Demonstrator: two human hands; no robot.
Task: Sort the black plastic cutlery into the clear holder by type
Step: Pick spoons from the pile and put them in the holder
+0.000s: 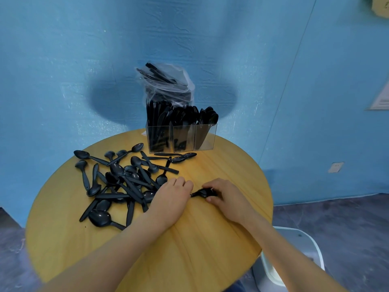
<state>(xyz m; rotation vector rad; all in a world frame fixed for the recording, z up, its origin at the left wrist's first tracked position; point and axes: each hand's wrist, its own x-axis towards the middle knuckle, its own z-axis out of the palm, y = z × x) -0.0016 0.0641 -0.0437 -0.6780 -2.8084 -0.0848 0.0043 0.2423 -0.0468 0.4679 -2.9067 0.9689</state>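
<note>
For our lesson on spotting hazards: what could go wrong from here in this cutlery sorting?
1. The holder stands near the table's far edge, packed, with a bag perched on top; a push could tip it.
2. The left hand rests against the spoon pile; a sweep might scatter spoons.
3. The right hand's grip on its spoons looks loose.

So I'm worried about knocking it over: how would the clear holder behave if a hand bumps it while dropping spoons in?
The clear holder looks thin-walled and light, so a bump would probably slide it on the smooth wooden table. Its cutlery stands well above the rim, so it may be top-heavy. The plastic bag of cutlery above it could topple too.
</note>
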